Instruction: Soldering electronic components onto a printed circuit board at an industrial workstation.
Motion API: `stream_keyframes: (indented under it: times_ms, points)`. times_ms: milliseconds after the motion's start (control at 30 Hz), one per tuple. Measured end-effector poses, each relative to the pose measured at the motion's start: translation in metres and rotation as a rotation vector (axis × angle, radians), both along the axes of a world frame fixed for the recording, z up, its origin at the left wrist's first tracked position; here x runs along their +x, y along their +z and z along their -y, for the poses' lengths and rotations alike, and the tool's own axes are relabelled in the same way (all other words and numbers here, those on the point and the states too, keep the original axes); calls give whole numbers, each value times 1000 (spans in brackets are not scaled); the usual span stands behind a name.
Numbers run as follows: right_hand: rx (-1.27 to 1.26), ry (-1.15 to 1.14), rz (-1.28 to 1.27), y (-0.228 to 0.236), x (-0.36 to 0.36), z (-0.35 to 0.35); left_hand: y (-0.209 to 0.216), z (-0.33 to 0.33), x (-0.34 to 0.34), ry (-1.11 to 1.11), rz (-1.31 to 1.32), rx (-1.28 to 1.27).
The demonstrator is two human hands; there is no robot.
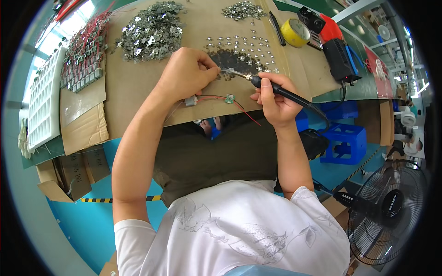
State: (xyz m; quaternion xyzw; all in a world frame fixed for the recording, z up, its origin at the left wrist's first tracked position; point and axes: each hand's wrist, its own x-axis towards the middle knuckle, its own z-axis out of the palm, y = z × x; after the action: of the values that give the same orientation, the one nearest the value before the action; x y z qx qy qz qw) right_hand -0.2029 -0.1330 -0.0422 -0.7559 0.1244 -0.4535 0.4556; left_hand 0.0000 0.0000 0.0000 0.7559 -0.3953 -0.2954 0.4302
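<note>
In my right hand [278, 99] is a soldering iron [291, 95] with a black handle, its metal tip pointing left. My left hand [188, 72] is closed in a pinch close to that tip; what its fingers hold is too small to make out. The tip is over a dark, scorched patch [230, 59] of the brown work surface, among small metal pieces. Below my left hand lies a small silver motor [190, 101], with red and black wires running to a little green circuit board [229, 98]. A red wire extends past the board over the table's front edge.
A big heap of metal pieces [154, 30] lies at the back left, a smaller heap [243, 10] farther back. Rows of single pieces [244, 43] spread beyond the scorched patch. Wired motors [85, 55] stand at left; yellow tape [296, 33] and a black soldering station [340, 60] at right.
</note>
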Motion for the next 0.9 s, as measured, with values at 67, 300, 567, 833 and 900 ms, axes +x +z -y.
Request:
stream_keyframes:
  times_ms: [67,300,567,833,900]
  points:
    - [-28,10,-14,-1,0,2,1,1,0,-5,13,6]
    - [25,-15,41,-2,-1,-1,3,-1,1,-1,-22,10]
    - [-221,-60,-179,20,-8,-20,5,-5,7,166,-330,-141]
    - [-597,-15,-149,17,-1,-32,29,-16,18,120,-378,-220]
    - [-493,-12,-143,19,0,-34,33,-17,24,-118,-292,-95]
